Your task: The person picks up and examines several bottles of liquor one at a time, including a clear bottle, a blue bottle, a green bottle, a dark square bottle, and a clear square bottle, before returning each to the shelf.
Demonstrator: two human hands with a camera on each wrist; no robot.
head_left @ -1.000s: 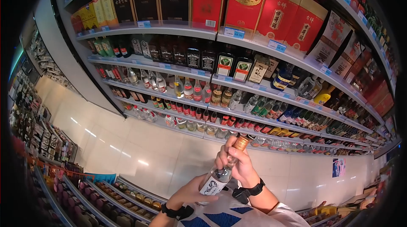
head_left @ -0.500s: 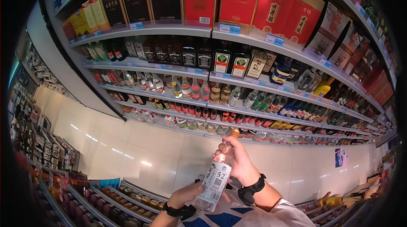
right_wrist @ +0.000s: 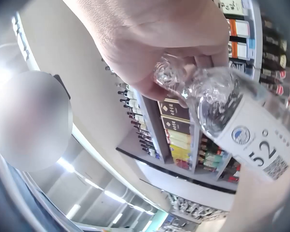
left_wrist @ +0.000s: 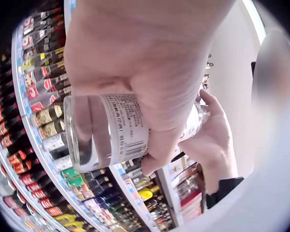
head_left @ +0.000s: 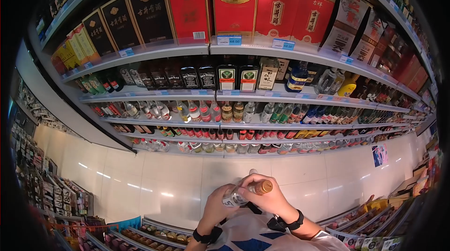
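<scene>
Both hands hold one clear glass liquor bottle (head_left: 236, 197) with a copper-gold cap (head_left: 266, 186), low in front of the body. In the head view its cap end points up toward the camera and to the right. The left hand (head_left: 218, 205) grips the bottle's body; in the left wrist view its thumb lies across the white label (left_wrist: 128, 128), printed with small text and a barcode. The right hand (head_left: 270, 198) is wrapped round the neck just below the cap. A large "52°" and a square code show on the label (right_wrist: 258, 140) in the right wrist view.
A long shelf unit (head_left: 154, 95) of bottles stands ahead, with red gift boxes (head_left: 234, 2) and black ones on the upper level. Pale tiled floor (head_left: 164, 176) lies between it and the body. Low racks (head_left: 164, 234) of goods stand behind, at both sides.
The bottle has turned from its label facing up to its cap end tipped toward the head camera. The left hand has moved up closer to the right. The head view has shifted, showing the shelves straighter.
</scene>
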